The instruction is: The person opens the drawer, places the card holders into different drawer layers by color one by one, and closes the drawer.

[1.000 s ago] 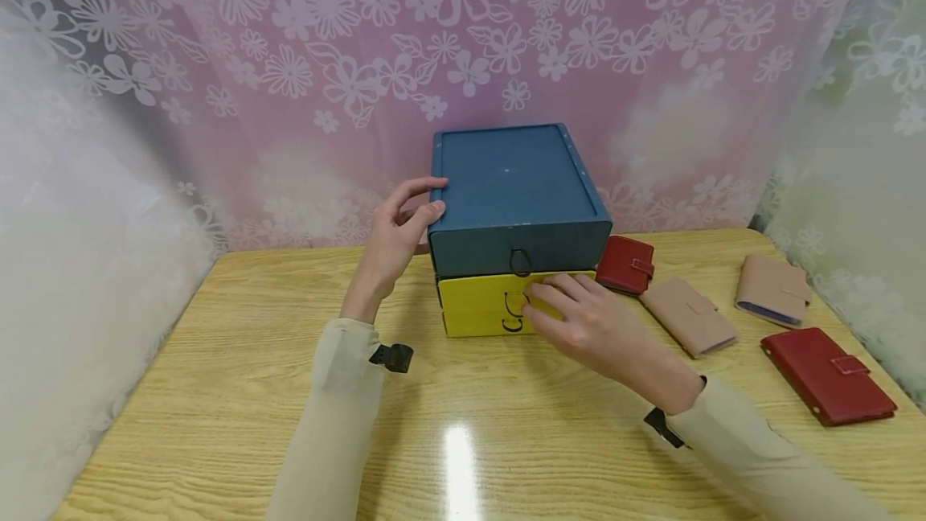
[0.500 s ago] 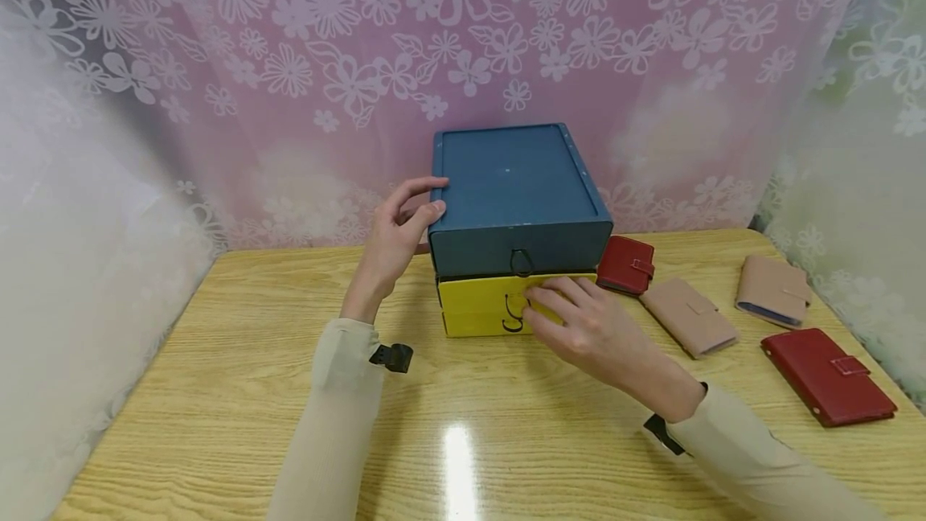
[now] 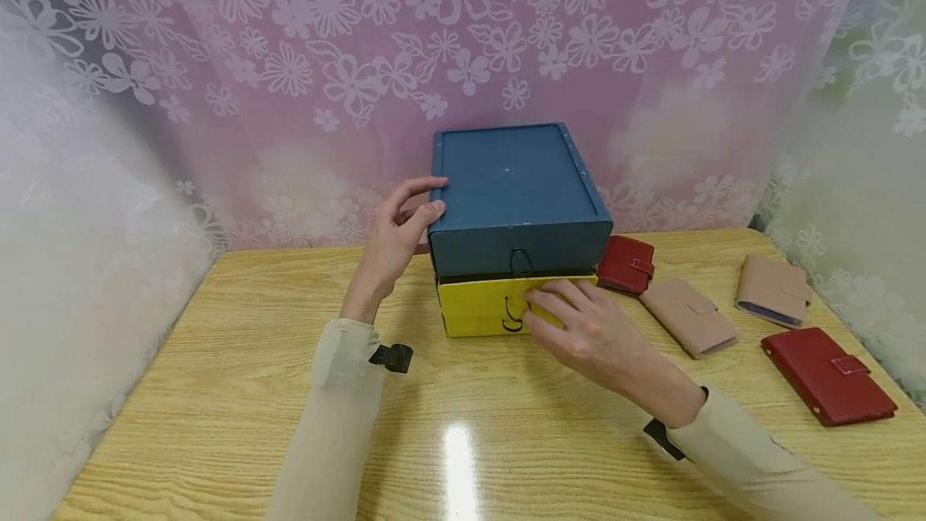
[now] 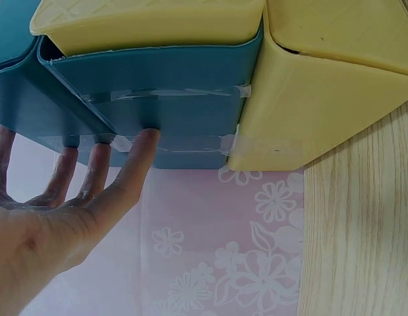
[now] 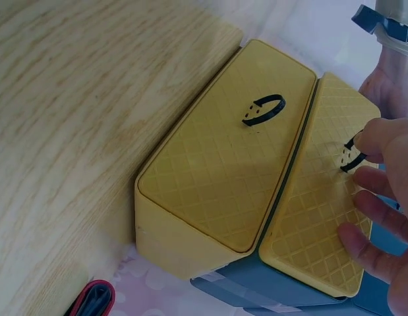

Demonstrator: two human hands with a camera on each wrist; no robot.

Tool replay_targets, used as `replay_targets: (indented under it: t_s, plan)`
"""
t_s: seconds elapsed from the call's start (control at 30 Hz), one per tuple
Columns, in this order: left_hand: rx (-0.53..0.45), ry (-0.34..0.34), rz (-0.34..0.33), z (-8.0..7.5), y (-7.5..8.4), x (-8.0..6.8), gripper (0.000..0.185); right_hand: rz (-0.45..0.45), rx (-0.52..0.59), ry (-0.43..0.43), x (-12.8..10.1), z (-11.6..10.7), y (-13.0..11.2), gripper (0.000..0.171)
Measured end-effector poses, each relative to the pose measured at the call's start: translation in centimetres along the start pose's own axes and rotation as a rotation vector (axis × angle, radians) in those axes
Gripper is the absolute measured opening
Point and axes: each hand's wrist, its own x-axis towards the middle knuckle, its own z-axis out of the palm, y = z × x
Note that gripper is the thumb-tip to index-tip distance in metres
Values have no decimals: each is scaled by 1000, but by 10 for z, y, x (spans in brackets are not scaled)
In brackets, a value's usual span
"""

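Note:
A drawer stack stands at the back of the table, with a blue drawer unit (image 3: pixel 514 175) on top. Beneath it are two yellow drawers, each with a black loop handle, as the right wrist view shows. The upper yellow drawer (image 5: pixel 316 217) stands slightly out of its blue housing, leaving a dark gap above its front. My right hand (image 3: pixel 589 328) pinches that drawer's loop handle (image 5: pixel 350 158) between thumb and finger, the other fingertips against the front. My left hand (image 3: pixel 391 239) rests on the left side of the stack, its extended fingertips touching the blue wall (image 4: pixel 184 112).
To the right lie a small red notebook (image 3: pixel 625 264), two beige notebooks, one (image 3: pixel 690 316) near the stack and another (image 3: pixel 770 288) farther right, and a larger red notebook (image 3: pixel 828 376). A flowered curtain (image 3: pixel 347 103) hangs behind the wooden table (image 3: pixel 268 392).
The upper yellow drawer has slid a little toward me, and the dark gap above its front has widened. My right hand has drawn back slightly with it; my left hand stays put.

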Motion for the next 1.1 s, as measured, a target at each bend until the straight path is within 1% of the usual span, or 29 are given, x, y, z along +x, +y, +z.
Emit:
replay_targets:
  t_s: [0.2, 0.47, 0.63, 1.1]
  plan:
    - [-10, -3, -5, 0, -1, 2, 37, 6, 9, -2, 1, -1, -2, 43]
    - [-17, -4, -3, -1, 0, 2, 38, -9, 4, 30, 1, 0, -4, 41]
    - [-18, -2, 0, -1, 0, 3, 37, -4, 9, 36, 2, -1, -6, 39]
    - [-20, -6, 0, 0, 0, 2, 37, 24, 27, 15, 0, -6, -12, 40]
